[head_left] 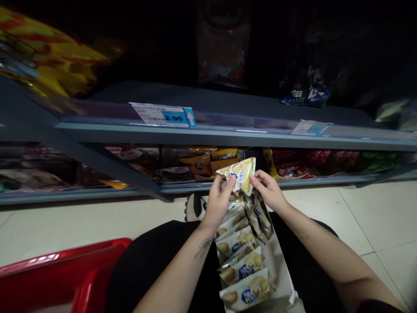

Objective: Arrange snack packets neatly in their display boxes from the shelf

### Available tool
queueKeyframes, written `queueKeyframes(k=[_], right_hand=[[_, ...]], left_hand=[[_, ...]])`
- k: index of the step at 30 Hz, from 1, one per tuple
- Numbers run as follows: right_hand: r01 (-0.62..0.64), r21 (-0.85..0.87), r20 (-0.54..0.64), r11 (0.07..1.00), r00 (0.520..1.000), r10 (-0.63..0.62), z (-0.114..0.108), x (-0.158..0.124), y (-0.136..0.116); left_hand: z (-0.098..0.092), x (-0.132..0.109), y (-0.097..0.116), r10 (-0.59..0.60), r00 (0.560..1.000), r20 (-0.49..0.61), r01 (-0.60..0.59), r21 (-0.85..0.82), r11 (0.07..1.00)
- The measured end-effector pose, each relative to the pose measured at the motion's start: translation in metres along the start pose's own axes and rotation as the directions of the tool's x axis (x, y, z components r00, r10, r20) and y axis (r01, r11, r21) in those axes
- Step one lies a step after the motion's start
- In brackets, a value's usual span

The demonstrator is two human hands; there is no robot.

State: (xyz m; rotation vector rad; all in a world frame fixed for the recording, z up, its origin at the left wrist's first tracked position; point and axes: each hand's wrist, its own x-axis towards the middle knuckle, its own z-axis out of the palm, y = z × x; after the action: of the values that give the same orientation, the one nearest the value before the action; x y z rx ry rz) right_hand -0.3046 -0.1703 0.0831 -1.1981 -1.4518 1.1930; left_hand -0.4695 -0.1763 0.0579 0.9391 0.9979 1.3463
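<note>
Both hands hold up a small pale-yellow snack packet in front of the lower shelf. My left hand pinches its left side with the thumb on top. At the right edge, my right hand grips it between thumb and fingers. Below them, an open white cardboard box rests between my legs. Several snack packets with a blue logo stand in a row along its left side, and a few darker ones lean near its far end.
A shelf edge with a price label runs across above my hands. On the lower shelf lie several bagged snacks. A red plastic basket stands at the left on the tiled floor. My shoe is near the shelf base.
</note>
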Motion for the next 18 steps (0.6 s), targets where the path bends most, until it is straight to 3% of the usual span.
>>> queueKeyframes(k=[6,11,13,15,18], right_hand=[[0.024,-0.02,-0.153,1.0,0.988,-0.026,0.01,0.001,0.016],[0.02,-0.082,-0.132,0.996,0.991,-0.031,-0.003,0.005,0.01],[0.054,-0.157,-0.132,0.986,0.988,-0.075,-0.011,0.007,0.003],[0.063,-0.164,-0.128,0.984,0.988,-0.085,-0.014,0.005,-0.003],[0.001,-0.028,-0.095,1.0,0.995,-0.004,-0.005,-0.003,-0.005]], left_hand=[[0.011,-0.011,-0.004,0.123,0.989,-0.083,-0.113,0.122,0.986],[0.005,-0.01,0.011,0.257,0.943,-0.213,-0.195,0.274,0.942],[-0.001,-0.007,0.017,0.328,0.922,-0.207,-0.238,0.367,0.899],[-0.005,-0.006,0.02,0.359,0.912,-0.197,-0.235,0.467,0.852],[-0.006,-0.008,0.018,0.364,0.9,-0.239,-0.157,0.602,0.783]])
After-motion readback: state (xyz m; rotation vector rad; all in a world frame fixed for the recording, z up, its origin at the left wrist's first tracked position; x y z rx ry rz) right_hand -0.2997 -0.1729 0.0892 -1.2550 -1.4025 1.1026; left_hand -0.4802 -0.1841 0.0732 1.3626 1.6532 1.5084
